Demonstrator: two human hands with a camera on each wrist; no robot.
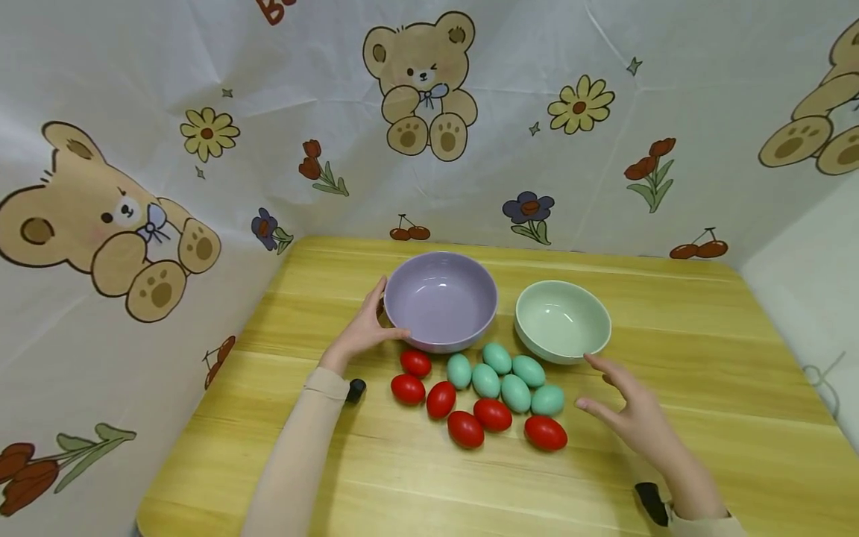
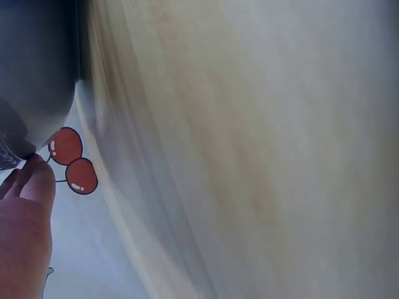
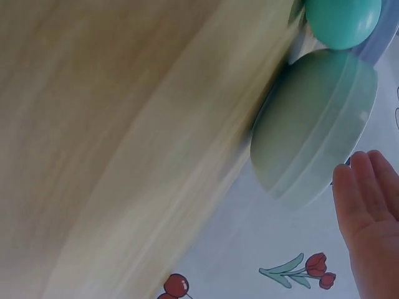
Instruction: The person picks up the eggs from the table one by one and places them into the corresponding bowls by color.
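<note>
A purple bowl (image 1: 441, 302) stands on the table, and my left hand (image 1: 362, 328) spreads against its left side, thumb at the front rim, fingers along the outer wall. In the left wrist view, the fingertips (image 2: 37, 163) meet the bowl's shaded outside. To the right is a smaller pale green bowl (image 1: 562, 322). My right hand (image 1: 634, 414) hovers near its front right side, holding nothing, thumb and fingers apart. In front of the bowls lie several teal eggs (image 1: 486, 381) and several red eggs (image 1: 466, 429), loosely grouped.
The wood-grain table (image 1: 711, 358) backs onto a white cloth (image 1: 496, 60) printed with bears, flowers and cherries, which also hangs along the left side. A plain white surface (image 1: 792, 276) borders the right edge. Black wrist straps show at both wrists.
</note>
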